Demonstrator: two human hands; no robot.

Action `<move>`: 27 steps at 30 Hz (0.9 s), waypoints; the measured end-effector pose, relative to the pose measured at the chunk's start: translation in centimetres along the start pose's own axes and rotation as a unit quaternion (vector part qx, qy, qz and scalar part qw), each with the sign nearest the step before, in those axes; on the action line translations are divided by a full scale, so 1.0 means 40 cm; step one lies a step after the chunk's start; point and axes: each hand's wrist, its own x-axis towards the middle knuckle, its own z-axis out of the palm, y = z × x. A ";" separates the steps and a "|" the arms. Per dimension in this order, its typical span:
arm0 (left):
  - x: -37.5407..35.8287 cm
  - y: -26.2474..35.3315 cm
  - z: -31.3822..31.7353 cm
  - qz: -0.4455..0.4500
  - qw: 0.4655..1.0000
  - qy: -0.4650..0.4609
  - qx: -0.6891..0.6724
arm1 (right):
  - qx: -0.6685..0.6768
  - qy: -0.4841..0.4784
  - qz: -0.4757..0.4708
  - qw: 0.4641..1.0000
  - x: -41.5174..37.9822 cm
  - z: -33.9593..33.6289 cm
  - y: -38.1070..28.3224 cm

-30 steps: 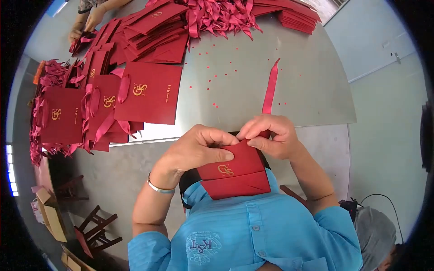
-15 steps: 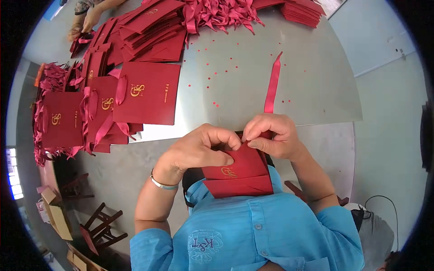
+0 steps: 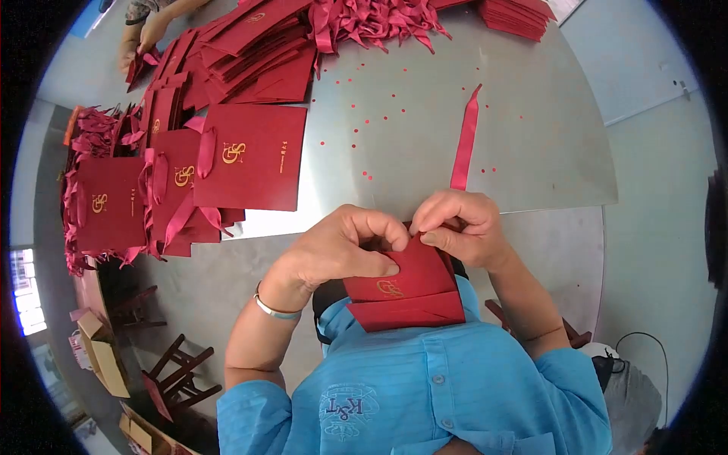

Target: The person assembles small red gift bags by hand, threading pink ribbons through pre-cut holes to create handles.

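A dark red paper bag (image 3: pixel 413 273) with a gold logo lies flattened against my body, its folded bottom toward me. My left hand (image 3: pixel 341 243) grips its upper left part, thumb on the front and fingers curled at the top edge. My right hand (image 3: pixel 461 227) pinches the bag's top edge, thumb and fingertips close to the left fingertips. A pink-red ribbon (image 3: pixel 465 136) stretches across the table and disappears behind the right hand; its hidden end cannot be made out.
A metal table (image 3: pixel 546 152) is dotted with small red paper discs. Finished-looking bags with ribbon handles (image 3: pixel 258 159) lie at left, beside stacked bags (image 3: pixel 254 61). Loose ribbons (image 3: pixel 371 23) are heaped at the back. Another person's hand (image 3: pixel 152 30) works at upper left. A wooden stool (image 3: pixel 178 375) stands below.
The view has shifted slightly, so the table and bags appear a little displaced. Both hands keep almost the same hold on the bag.
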 end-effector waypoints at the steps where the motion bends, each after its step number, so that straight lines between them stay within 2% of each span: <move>1: 0.001 0.003 -0.001 -0.002 1.000 -0.010 -0.008 | 0.016 0.001 -0.001 1.000 0.001 0.004 -0.001; 8: -0.001 0.010 0.003 -0.018 1.000 -0.018 0.017 | 0.016 0.007 -0.018 1.000 -0.004 0.008 0.000; 10: -0.007 0.010 0.008 -0.017 0.999 0.042 0.023 | 0.016 0.015 0.001 1.000 -0.009 0.004 -0.005; 11: -0.007 0.006 0.007 -0.017 0.999 0.041 0.023 | 0.014 0.022 0.022 0.999 -0.012 0.002 -0.008; 13: -0.004 -0.008 0.002 0.042 0.999 -0.007 -0.007 | 0.012 0.018 0.013 1.000 -0.014 0.002 -0.002; 17: -0.003 0.001 0.005 0.046 0.998 -0.032 0.021 | 0.015 0.006 -0.013 1.000 -0.011 0.018 0.000; 19: 0.000 0.002 0.002 0.035 0.997 -0.075 0.010 | -0.009 -0.008 -0.035 0.999 -0.003 0.017 -0.003; 23: -0.004 0.004 0.006 0.022 0.996 -0.085 0.021 | -0.061 -0.023 -0.077 0.995 -0.001 0.018 -0.006; 26: -0.004 -0.004 0.004 0.054 0.994 -0.095 0.009 | -0.051 -0.021 -0.072 0.996 -0.003 0.015 -0.005; 27: -0.009 0.000 0.007 0.060 0.995 -0.059 0.047 | -0.052 -0.020 -0.073 0.996 -0.008 0.013 -0.005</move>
